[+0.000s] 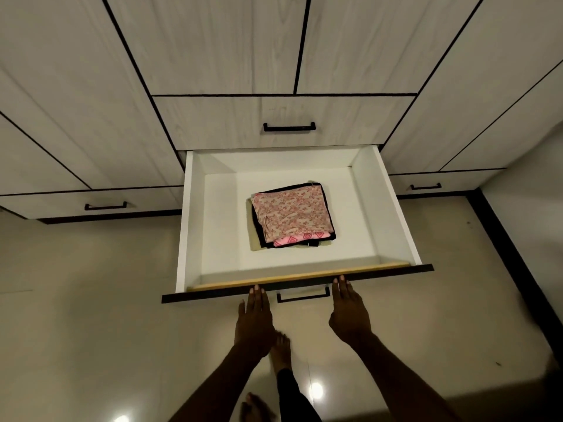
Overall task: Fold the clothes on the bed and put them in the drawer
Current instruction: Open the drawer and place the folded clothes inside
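Note:
A white drawer (213, 214) stands pulled out from the wardrobe. In its middle lies a stack of folded clothes (291, 214): a beige piece with a pink print on top, a brighter pink piece under it, black cloth at the bottom. My left hand (254, 318) and my right hand (348, 312) reach toward the drawer's dark front panel (396, 271), fingers straight, fingertips touching its top edge on either side of the black handle (303, 295). Neither hand holds anything.
Above the open drawer is a shut drawer with a black handle (289, 127). More shut drawers sit at the left (105, 205) and right (425, 186). Tall wardrobe doors rise behind. My bare feet (280, 351) stand on the glossy floor below.

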{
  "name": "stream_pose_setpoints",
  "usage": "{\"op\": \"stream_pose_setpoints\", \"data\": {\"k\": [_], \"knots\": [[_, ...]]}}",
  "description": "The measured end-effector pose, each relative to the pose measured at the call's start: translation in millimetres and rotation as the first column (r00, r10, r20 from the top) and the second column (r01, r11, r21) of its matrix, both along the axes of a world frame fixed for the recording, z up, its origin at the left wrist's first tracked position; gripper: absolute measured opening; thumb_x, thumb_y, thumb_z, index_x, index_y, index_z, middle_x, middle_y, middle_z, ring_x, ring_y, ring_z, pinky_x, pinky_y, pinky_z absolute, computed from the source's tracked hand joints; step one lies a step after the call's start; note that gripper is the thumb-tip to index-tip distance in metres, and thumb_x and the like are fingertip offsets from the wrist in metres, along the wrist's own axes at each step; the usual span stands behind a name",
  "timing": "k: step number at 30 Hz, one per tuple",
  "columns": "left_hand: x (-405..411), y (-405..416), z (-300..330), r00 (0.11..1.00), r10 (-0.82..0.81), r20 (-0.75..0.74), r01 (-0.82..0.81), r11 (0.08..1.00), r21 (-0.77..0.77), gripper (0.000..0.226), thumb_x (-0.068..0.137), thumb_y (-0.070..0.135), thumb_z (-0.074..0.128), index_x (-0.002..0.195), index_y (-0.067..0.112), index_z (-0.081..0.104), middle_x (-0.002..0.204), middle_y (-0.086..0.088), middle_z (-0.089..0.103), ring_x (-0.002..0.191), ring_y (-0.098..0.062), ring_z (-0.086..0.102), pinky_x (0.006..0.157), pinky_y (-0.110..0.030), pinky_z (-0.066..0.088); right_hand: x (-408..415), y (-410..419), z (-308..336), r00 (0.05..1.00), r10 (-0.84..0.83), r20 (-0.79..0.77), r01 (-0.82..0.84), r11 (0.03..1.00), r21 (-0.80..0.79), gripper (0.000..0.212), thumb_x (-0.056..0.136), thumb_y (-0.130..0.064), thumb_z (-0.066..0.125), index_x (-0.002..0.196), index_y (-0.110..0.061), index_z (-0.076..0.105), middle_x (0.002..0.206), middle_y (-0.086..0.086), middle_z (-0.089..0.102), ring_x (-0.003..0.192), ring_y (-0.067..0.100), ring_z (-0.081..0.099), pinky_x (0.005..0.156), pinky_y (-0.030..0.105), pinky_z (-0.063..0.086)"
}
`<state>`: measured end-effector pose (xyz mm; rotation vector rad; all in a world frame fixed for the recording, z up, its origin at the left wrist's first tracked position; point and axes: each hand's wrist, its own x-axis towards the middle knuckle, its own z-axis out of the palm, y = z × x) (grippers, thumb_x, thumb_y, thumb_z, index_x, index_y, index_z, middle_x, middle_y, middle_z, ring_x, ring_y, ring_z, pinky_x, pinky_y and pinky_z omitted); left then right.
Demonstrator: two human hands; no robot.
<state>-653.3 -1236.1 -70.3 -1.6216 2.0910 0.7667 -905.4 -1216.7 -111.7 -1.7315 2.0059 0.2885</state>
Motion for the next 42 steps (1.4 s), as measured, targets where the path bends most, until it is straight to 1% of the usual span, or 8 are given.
{"op": "stream_pose_setpoints", "data": {"k": [6, 10, 15, 19, 21, 26, 35, 42], "knots": [[-6, -3, 0, 1.000, 0.009, -0.004, -0.008, 1.000, 0.027, 0.099, 0.100, 0.051, 0.048, 0.157, -0.003, -0.013, 0.165, -0.025, -0.018, 0.155, -0.039, -0.015, 0.126, -0.048, -0.001, -6, -1, 2, 0.994, 0.086, -0.072, -0.086, 0.996, -0.004, 0.105, 0.041, -0.017, 0.094, 0.138, 0.005, 0.060, 0.144, 0.027, 0.056, 0.132, 0.042, 0.057, 0.099, 0.052, 0.052], [-11, -13, 0, 1.000, -0.003, 0.004, 0.002, 0.999, 0.044, 0.105, 0.098, 0.057, 0.050, 0.156, -0.006, -0.012, 0.164, -0.030, -0.016, 0.154, -0.044, -0.013, 0.127, -0.048, 0.000, -10, -6, 8, 0.992, 0.118, -0.037, -0.120, 0.991, -0.064, 0.096, 0.075, -0.009, 0.077, 0.158, 0.002, 0.029, 0.165, 0.023, 0.019, 0.153, 0.041, 0.025, 0.119, 0.049, 0.031], [-16, -32, -7, 0.999, 0.009, 0.036, -0.010, 0.999, 0.048, 0.112, 0.096, 0.056, 0.057, 0.155, -0.006, -0.014, 0.163, -0.030, -0.019, 0.153, -0.044, -0.016, 0.125, -0.049, -0.003, -12, -30, 0, 0.996, 0.077, -0.042, -0.076, 0.997, 0.029, 0.108, 0.041, -0.011, 0.095, 0.140, 0.006, 0.056, 0.147, 0.029, 0.052, 0.132, 0.046, 0.056, 0.093, 0.052, 0.056], [-19, -61, -3, 0.999, 0.037, 0.031, -0.039, 0.998, 0.051, 0.117, 0.091, 0.051, 0.062, 0.155, -0.005, -0.018, 0.162, -0.029, -0.024, 0.152, -0.044, -0.019, 0.127, -0.049, -0.002, -12, -64, 13, 0.993, 0.122, -0.011, -0.122, 0.990, -0.071, 0.100, 0.070, -0.010, 0.083, 0.156, 0.003, 0.034, 0.164, 0.026, 0.023, 0.151, 0.044, 0.029, 0.113, 0.055, 0.043], [-21, -81, -2, 0.998, 0.056, 0.018, -0.057, 0.997, 0.047, 0.118, 0.089, 0.048, 0.063, 0.154, -0.005, -0.019, 0.162, -0.028, -0.025, 0.152, -0.043, -0.020, 0.127, -0.050, -0.001, -13, -84, 11, 0.991, 0.131, -0.006, -0.131, 0.988, -0.078, 0.098, 0.080, -0.010, 0.074, 0.160, 0.000, 0.020, 0.167, 0.022, 0.008, 0.156, 0.041, 0.015, 0.120, 0.053, 0.032], [-22, -138, -10, 0.997, 0.082, 0.000, -0.082, 0.997, 0.009, 0.120, 0.085, 0.044, 0.064, 0.155, -0.004, -0.021, 0.161, -0.027, -0.029, 0.151, -0.042, -0.024, 0.127, -0.051, 0.001, -14, -142, -6, 0.994, 0.106, -0.003, -0.106, 0.992, -0.068, 0.109, 0.052, -0.008, 0.088, 0.151, 0.006, 0.043, 0.158, 0.030, 0.037, 0.144, 0.047, 0.041, 0.100, 0.054, 0.053], [-25, -267, -24, 0.996, 0.094, -0.003, -0.094, 0.988, -0.123, 0.120, 0.085, 0.045, 0.063, 0.154, -0.004, -0.023, 0.160, -0.026, -0.031, 0.151, -0.041, -0.025, 0.127, -0.052, 0.002, -15, -276, -7, 0.994, 0.095, 0.046, -0.085, 0.977, -0.196, 0.104, 0.069, -0.008, 0.070, 0.161, 0.001, 0.022, 0.169, 0.022, 0.011, 0.157, 0.038, 0.009, 0.114, 0.049, 0.041], [-33, -393, -31, 0.994, 0.103, 0.038, -0.094, 0.976, -0.196, 0.123, 0.086, 0.052, 0.065, 0.155, -0.003, -0.020, 0.161, -0.027, -0.027, 0.152, -0.041, -0.021, 0.126, -0.056, 0.002, -15, -406, -7, 0.996, 0.086, 0.024, -0.078, 0.970, -0.230, 0.102, 0.078, -0.012, 0.072, 0.161, 0.002, 0.015, 0.169, 0.025, 0.008, 0.157, 0.040, 0.007, 0.118, 0.052, 0.034]]}}
